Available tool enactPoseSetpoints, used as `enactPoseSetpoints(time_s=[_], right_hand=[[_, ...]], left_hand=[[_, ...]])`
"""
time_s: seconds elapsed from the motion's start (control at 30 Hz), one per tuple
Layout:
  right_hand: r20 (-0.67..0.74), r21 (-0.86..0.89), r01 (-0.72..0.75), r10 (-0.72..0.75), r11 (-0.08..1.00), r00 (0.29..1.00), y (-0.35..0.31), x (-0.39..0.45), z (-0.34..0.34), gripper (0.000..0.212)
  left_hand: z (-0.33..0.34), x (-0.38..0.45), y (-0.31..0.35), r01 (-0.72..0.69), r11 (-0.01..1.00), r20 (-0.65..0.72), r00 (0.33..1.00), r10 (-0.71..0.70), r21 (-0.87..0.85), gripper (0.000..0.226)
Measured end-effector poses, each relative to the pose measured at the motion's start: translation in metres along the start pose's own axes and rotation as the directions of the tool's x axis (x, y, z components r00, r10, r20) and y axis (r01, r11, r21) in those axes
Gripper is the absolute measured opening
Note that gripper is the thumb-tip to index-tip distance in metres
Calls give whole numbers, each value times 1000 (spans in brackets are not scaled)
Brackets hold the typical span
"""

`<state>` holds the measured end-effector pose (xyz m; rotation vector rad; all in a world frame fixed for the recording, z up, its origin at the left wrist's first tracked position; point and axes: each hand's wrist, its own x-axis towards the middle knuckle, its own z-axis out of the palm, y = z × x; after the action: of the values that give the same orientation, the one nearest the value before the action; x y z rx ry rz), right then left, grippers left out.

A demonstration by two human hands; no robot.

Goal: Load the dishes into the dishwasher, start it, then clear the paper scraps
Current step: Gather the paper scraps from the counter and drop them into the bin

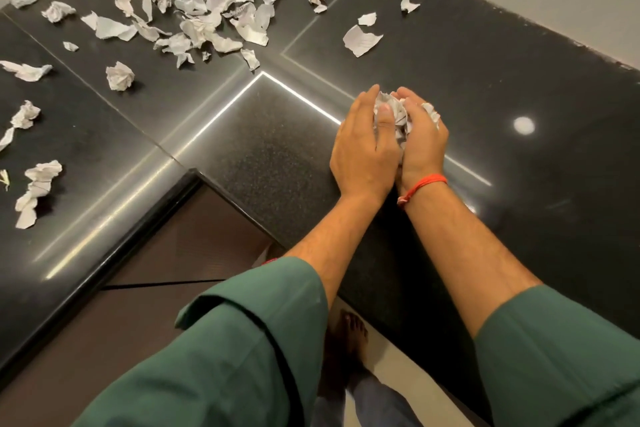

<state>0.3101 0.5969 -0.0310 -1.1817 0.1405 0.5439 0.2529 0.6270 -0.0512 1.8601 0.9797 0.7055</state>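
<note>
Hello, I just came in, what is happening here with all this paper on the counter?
A person in green sleeves is gathering torn paper. The left hand and the right hand are cupped together around a bundle of crumpled scraps, held just above the black countertop. Many loose scraps lie scattered on the far and left parts of the counter, so the clearing is only partly done. No dishes or dishwasher are in view.
</note>
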Motion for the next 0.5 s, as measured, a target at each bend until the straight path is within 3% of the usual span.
enactPoseSetpoints(time_s=[0.07, 0.2, 0.33, 0.5], right_hand=[[64, 132, -106, 98, 986, 993, 1, 4, -2, 11], [165, 198, -208, 177, 958, 970, 5, 2, -8, 34], [160, 188, -167, 137, 968, 977, 5, -4, -10, 26], [141, 172, -58, 33, 983, 989, 11, -22, -1, 21]], left_hand=[[7, -5, 8, 52, 991, -18, 998, -55, -123, 46], [15, -5, 19, 196, 862, -63, 965, -253, -467, 46], [12, -5, 24, 237, 676, -22, 936, -351, -698, 39], [1, -2, 15, 239, 501, 25, 918, -396, -832, 39]])
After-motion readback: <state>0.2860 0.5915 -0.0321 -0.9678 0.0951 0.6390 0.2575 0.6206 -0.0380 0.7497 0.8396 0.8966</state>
